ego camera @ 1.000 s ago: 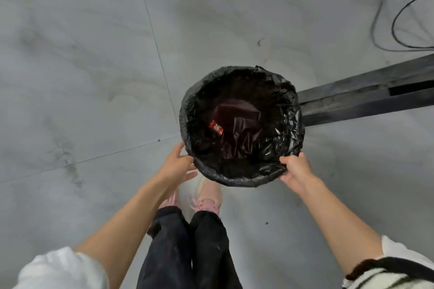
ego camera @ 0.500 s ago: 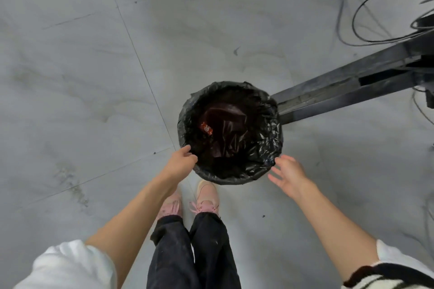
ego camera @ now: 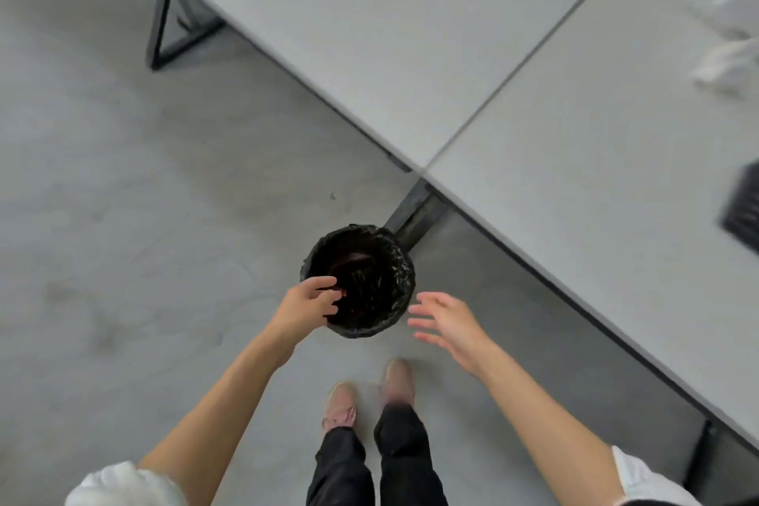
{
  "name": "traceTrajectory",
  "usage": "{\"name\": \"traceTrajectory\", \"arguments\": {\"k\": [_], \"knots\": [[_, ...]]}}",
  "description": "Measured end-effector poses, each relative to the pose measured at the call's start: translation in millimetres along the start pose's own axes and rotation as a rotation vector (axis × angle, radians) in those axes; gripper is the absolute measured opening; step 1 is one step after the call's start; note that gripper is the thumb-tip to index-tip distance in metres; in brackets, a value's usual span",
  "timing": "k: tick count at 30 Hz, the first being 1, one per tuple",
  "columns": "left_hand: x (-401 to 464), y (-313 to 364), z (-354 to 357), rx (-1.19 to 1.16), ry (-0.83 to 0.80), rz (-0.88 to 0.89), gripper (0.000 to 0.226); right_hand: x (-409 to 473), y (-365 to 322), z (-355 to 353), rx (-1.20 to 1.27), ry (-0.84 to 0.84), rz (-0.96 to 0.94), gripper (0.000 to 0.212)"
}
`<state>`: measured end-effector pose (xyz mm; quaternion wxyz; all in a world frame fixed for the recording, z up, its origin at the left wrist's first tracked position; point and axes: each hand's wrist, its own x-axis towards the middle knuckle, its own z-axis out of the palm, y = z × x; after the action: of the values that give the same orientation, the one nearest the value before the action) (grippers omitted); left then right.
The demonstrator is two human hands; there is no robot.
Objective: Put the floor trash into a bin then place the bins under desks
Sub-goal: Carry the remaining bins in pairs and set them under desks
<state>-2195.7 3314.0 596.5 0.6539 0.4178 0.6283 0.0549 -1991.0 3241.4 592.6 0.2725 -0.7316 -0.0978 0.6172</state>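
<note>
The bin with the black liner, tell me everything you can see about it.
The bin is small and round, lined with a crinkled glossy black plastic bag folded over its rim. It is upright, just short of the desk's edge, by the desk's dark leg. The left hand overlaps its near rim; the right hand is off it, fingers spread.

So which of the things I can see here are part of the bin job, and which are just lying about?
Part of the job:
- bin with black liner, on the floor by the desk leg
- left hand, fingers curled over the bin's rim
- right hand, open, off the bin
- desks

Just lying about:
- dark object on the desk, blurred
- white items, blurred
</note>
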Motion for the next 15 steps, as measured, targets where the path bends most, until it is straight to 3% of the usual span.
{"name": "traceTrajectory", "arguments": {"k": [7,15], "knots": [[-99.7,40.8,89.9,0.196,-0.175,0.128,0.033,-135.9,53.8,-89.1,0.354,0.162,-0.057,0.023],[-209.2,26.8,271.5,0.513,-0.426,0.266,0.024,-278.1,200.9,-207.8,0.702,0.42,-0.16,0.015]]}}
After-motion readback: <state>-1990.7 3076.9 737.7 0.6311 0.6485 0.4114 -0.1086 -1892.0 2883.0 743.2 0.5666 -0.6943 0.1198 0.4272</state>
